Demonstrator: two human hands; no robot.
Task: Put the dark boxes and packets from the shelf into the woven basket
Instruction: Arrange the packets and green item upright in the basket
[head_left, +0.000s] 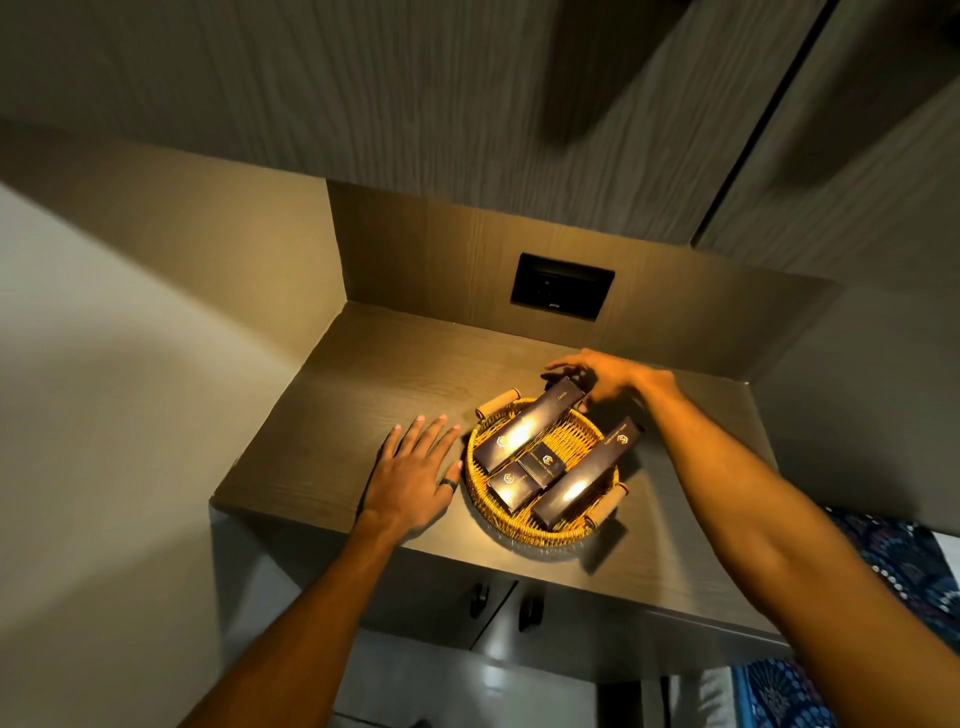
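Observation:
A round woven basket (480, 491) with wooden handles stands on the wooden shelf (332, 415). Inside lie two long dark boxes, one on the left (524, 428) and one on the right (584, 475), each sticking out over the rim. Between them sit two small dark packets (543, 464) (511, 487). My right hand (597, 376) is at the far end of the left long box, fingers closed around its tip. My left hand (415, 475) rests flat on the shelf, fingers spread, thumb touching the basket's left rim.
A black wall socket (561, 287) sits in the back panel above the shelf. Cabinet doors with dark handles (480, 597) are below the shelf edge. Patterned blue fabric (893, 561) shows at the lower right. A wall closes the left side.

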